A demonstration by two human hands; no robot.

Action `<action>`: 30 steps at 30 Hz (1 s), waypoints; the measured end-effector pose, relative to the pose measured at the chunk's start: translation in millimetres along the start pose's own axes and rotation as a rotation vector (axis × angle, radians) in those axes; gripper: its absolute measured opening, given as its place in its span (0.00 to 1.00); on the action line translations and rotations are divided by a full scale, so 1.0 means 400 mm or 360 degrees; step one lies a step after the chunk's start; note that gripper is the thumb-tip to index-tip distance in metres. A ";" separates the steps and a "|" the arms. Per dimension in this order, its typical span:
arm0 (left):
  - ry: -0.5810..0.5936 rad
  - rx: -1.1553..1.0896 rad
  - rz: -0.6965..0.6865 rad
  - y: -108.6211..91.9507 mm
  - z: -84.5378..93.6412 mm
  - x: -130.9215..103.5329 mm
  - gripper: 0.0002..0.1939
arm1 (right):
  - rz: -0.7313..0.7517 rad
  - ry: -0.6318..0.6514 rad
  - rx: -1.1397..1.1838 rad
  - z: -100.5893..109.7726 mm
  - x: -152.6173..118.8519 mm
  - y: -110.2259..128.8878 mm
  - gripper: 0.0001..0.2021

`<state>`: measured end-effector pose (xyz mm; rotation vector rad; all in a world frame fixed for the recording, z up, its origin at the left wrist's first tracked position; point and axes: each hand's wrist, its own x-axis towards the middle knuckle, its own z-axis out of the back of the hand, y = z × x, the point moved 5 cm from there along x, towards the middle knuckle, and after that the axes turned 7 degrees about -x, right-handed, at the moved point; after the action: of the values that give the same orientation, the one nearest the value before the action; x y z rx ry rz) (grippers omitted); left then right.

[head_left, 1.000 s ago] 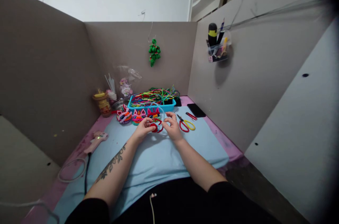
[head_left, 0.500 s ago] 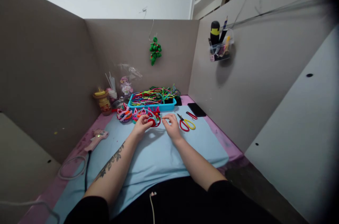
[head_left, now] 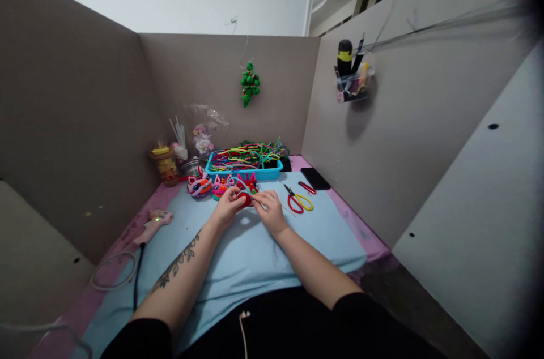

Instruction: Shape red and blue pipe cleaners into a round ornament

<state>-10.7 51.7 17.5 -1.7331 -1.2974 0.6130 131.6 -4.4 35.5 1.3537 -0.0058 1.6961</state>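
Observation:
My left hand (head_left: 228, 207) grips a round red fuzzy pipe-cleaner piece (head_left: 243, 199) between thumb and fingers, above the blue cloth. A pale strand arcs up from that piece. My right hand (head_left: 271, 212) meets its right edge, fingers pinched together on a pipe-cleaner strand that they mostly cover. Just behind the hands stand colourful pipe-cleaner animal heads (head_left: 221, 186), partly hidden. To the right of my right hand lie scissors (head_left: 300, 200) with one red and one yellow handle.
A blue tray (head_left: 244, 174) heaped with pipe cleaners stands at the back. A small red-handled tool (head_left: 306, 187) and a black phone (head_left: 315, 178) lie at right. A pink glue gun (head_left: 153, 226) with its cord lies left, below a decorated cup (head_left: 165, 166). Grey partitions enclose the table.
My right hand has moved left and in to the red piece, its fingers closing at the edge. The loose red loop on the right no longer shows. My left hand keeps its hold.

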 end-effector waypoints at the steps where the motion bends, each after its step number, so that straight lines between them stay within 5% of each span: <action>1: 0.0011 0.0015 -0.0010 0.000 0.001 0.001 0.26 | -0.0006 0.0001 0.0022 0.000 0.001 0.000 0.10; 7: 0.0059 0.0146 -0.0080 -0.001 0.005 0.004 0.25 | -0.0060 0.0013 0.0079 0.007 0.007 0.006 0.08; 13: 0.0163 0.0291 -0.0244 -0.002 -0.007 0.005 0.22 | -0.0565 -0.0078 0.0212 -0.009 0.000 -0.067 0.08; 20: 0.0268 0.0502 -0.0436 -0.005 -0.023 -0.001 0.18 | -0.1004 -0.0046 0.1018 -0.083 -0.025 -0.139 0.15; 30: 0.0237 0.0494 -0.0327 0.016 -0.023 -0.001 0.18 | -0.1020 0.0130 0.1365 -0.089 -0.022 -0.111 0.14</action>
<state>-0.2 47.7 16.5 -1.3475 -1.1882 0.5244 132.6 33.4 -8.0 1.6250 1.1882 1.2059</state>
